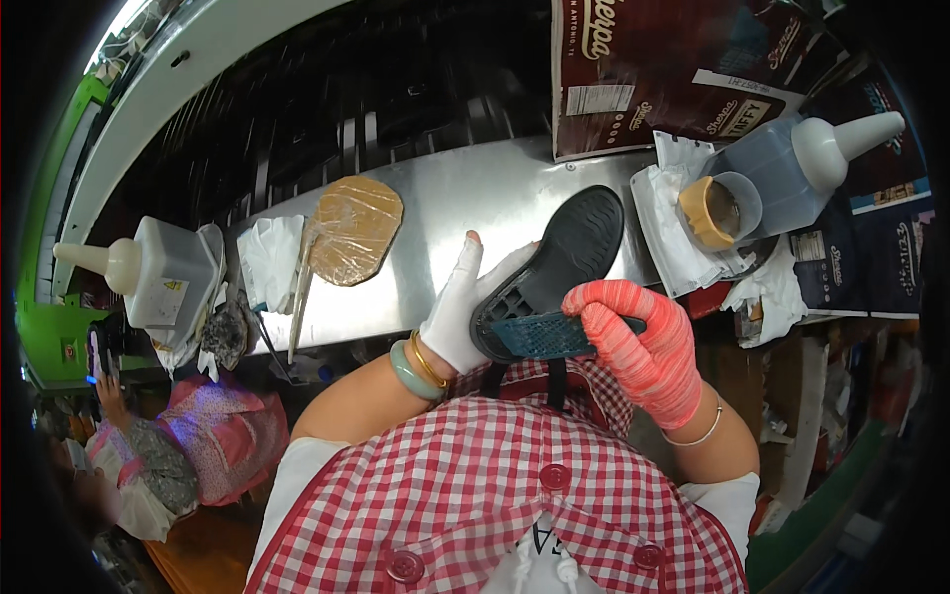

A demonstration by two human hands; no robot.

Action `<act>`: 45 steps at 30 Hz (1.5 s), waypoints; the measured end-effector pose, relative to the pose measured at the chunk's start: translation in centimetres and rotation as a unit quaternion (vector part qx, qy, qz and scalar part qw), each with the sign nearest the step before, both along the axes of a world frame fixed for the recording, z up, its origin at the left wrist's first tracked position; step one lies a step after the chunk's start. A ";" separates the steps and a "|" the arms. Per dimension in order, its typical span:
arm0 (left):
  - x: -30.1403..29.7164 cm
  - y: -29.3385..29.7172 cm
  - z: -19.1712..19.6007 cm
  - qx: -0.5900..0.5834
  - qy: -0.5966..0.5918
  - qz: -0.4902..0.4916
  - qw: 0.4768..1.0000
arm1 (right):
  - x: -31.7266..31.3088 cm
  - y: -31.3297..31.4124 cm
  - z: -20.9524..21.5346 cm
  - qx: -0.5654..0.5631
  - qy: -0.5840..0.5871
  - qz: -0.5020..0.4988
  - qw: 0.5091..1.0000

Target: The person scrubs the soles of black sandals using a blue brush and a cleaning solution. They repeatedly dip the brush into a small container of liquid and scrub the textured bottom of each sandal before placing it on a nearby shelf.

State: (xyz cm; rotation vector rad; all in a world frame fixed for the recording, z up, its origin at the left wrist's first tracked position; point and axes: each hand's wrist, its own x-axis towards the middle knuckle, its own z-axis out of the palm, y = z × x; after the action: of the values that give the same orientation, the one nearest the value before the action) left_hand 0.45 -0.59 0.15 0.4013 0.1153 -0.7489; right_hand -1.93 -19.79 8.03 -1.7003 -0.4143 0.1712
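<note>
Teal brush [544,339] (in right grip [641,351]) over 1 black sole [569,238]

On your left, note the squeeze bottle [176,267] and round brown disc [356,231]. Maroon printed cardboard [643,84] stands at your upper right.

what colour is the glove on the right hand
The right hand wears a coral-red glove with paler pink streaks, shown best in the head view.

white tube lamp [117,32] glowing, upper left | glare on silver metal bench [435,210], centre | lower right dim | rim bent, corners black
</note>
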 end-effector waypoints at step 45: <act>4.2 5.8 2.3 0.080 -0.047 -0.081 0.992 | 1.6 -10.2 1.9 0.098 0.053 -0.215 0.970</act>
State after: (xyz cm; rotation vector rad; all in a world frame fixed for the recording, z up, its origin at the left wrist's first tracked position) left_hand 4.60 5.17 2.46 0.6039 0.0542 -0.8815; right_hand -0.36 -30.01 9.93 -1.5375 0.0233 -0.0958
